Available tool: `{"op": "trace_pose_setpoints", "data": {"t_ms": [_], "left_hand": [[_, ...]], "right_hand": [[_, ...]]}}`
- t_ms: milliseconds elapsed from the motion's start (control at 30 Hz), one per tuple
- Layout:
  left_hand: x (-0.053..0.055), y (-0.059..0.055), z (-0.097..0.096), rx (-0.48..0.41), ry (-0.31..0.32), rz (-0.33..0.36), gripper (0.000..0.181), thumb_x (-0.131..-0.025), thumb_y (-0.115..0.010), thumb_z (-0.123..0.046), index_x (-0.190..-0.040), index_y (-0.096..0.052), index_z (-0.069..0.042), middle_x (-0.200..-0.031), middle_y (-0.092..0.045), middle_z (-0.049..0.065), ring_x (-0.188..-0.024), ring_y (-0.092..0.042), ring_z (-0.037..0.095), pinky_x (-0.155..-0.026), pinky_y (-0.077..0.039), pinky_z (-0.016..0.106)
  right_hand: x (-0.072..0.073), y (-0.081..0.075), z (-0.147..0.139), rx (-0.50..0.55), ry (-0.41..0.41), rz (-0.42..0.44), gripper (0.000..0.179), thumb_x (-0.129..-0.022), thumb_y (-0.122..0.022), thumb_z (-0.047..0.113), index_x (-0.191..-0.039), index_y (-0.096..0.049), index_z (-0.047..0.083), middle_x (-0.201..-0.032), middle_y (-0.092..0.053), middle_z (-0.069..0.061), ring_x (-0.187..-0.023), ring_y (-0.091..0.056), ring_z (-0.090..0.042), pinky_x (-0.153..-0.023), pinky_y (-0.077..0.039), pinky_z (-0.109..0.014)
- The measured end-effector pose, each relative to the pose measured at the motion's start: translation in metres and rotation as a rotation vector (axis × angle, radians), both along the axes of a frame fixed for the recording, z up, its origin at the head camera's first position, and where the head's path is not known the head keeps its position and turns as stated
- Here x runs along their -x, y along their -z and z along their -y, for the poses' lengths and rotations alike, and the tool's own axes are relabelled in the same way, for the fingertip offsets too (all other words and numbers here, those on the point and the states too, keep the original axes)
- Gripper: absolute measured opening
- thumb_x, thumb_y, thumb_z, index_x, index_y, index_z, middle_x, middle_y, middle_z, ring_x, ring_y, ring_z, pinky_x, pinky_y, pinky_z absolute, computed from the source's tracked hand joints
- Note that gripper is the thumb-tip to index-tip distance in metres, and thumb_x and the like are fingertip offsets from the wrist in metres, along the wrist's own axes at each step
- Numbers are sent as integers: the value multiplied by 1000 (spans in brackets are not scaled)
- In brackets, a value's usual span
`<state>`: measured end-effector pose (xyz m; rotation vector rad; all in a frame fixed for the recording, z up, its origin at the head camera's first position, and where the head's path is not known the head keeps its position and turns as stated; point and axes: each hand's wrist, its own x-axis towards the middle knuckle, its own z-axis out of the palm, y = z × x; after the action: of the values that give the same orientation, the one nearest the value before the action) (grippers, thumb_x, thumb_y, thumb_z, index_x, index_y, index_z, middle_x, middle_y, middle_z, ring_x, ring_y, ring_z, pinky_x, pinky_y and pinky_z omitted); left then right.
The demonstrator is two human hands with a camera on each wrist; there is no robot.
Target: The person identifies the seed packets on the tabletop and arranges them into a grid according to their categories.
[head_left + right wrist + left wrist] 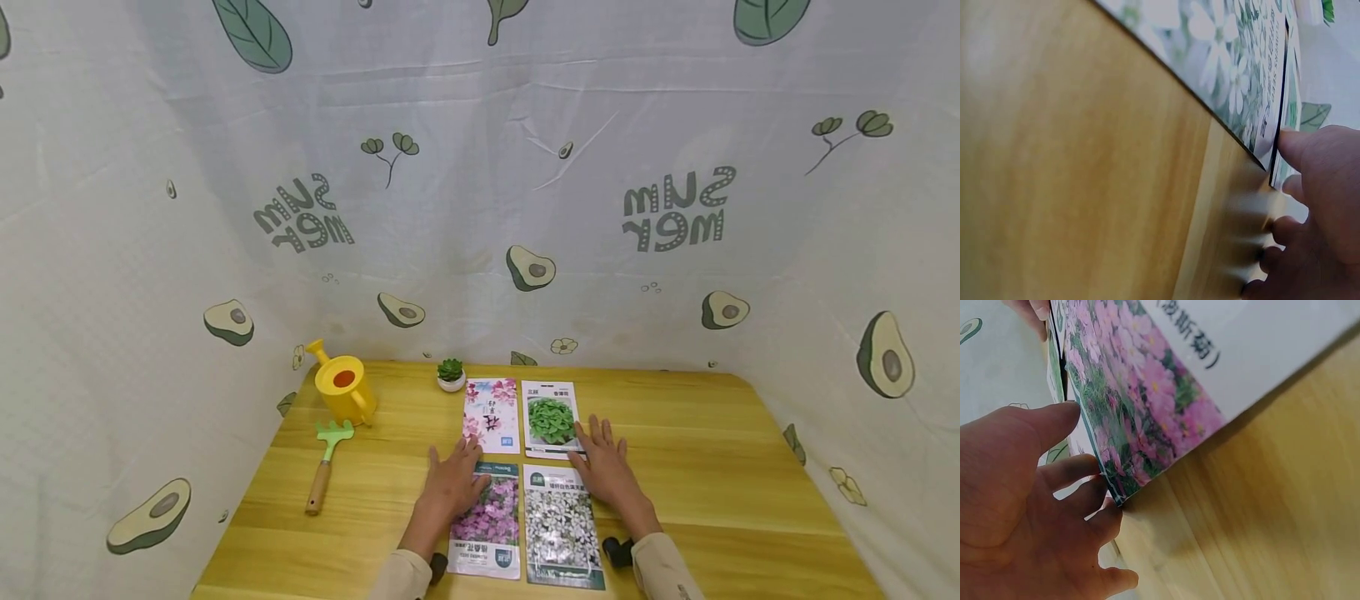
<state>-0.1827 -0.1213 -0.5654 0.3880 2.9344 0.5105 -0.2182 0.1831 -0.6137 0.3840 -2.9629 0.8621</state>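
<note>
Seed packets lie on the table in two rows. The back row has a packet with pink blossoms (491,398) on the left and a green-leaf packet (551,417) on the right. In front are a pink-flower packet (491,521) and a white-flower packet (562,529). My left hand (450,485) touches the far left corner of the pink-flower packet, thumb and fingers (1088,494) at its edge. My right hand (611,475) is spread, its fingertips at the near right corner of the green-leaf packet and its thumb (1291,145) beside the white-flower packet.
A yellow watering can (352,396) stands at the back left, with a small green hand rake (324,467) with a wooden handle in front of it. A little potted succulent (451,375) sits at the back edge. A printed cloth (465,208) hangs around the table (712,467).
</note>
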Motion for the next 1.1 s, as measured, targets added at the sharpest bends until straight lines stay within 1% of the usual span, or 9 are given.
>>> {"op": "trace_pose_setpoints", "data": {"t_ms": [367,567,700,800,900,933,967,1033,1100], "left_hand": [[-2,0,0,17,-5,-26,58,-104,-71,-35,-152,-59,-5,-164,-52,13,-154,-46,34,-124,-27,75],[-3,2,0,-18,-18,-19,60,-104,-72,-34,-154,-57,-4,-165,-51,15,-155,-44,35,-123,-25,77],[-3,6,0,-57,-20,-16,61,-104,-71,-32,-155,-55,-2,-166,-48,16,-156,-42,37,-122,-24,79],[-3,13,0,-58,-15,-41,62,-104,-70,-34,-156,-54,-4,-167,-47,15,-157,-41,35,-121,-26,79],[-4,13,0,-67,-13,-55,61,-104,-71,-33,-155,-55,-3,-166,-49,15,-157,-41,36,-120,-27,80],[-4,14,0,-61,-13,-63,61,-104,-71,-33,-154,-55,-4,-166,-49,15,-156,-42,35,-120,-28,79],[-5,11,-1,-68,-13,-60,60,-104,-72,-32,-154,-55,-3,-165,-50,16,-156,-42,37,-120,-27,79],[-7,4,-2,-67,-12,-53,60,-103,-73,-31,-153,-56,-2,-165,-50,17,-155,-42,39,-121,-26,79],[-7,2,-3,-40,-11,-55,60,-103,-73,-31,-153,-56,-3,-165,-50,16,-155,-43,39,-121,-27,78]], "right_hand": [[-1,1,0,21,4,-6,64,-108,-62,20,-162,-39,-7,-169,-18,-42,-155,-9,-66,-117,-5,-88],[-3,1,1,33,4,-8,66,-109,-61,28,-162,-39,-7,-169,-18,-42,-155,-10,-66,-117,-5,-88],[-7,-6,4,39,4,-9,66,-110,-60,31,-160,-41,-8,-167,-20,-44,-155,-11,-66,-117,-6,-88],[-11,-15,7,49,9,5,65,-110,-61,29,-160,-42,-8,-167,-21,-44,-155,-12,-66,-117,-5,-87],[-13,-20,9,45,15,26,65,-109,-62,26,-161,-40,-7,-168,-20,-42,-156,-11,-64,-118,-4,-87],[-13,-21,9,44,17,29,65,-110,-62,25,-161,-40,-7,-169,-20,-42,-157,-10,-64,-119,-4,-86],[-14,-21,9,41,18,27,65,-109,-62,24,-161,-40,-7,-168,-20,-42,-156,-11,-64,-118,-4,-87],[-13,-16,7,50,10,1,65,-111,-60,28,-161,-40,-8,-167,-21,-44,-156,-11,-65,-117,-5,-88],[-13,-15,7,63,7,-11,65,-110,-60,29,-160,-41,-9,-166,-22,-45,-155,-12,-66,-116,-5,-89]]}}
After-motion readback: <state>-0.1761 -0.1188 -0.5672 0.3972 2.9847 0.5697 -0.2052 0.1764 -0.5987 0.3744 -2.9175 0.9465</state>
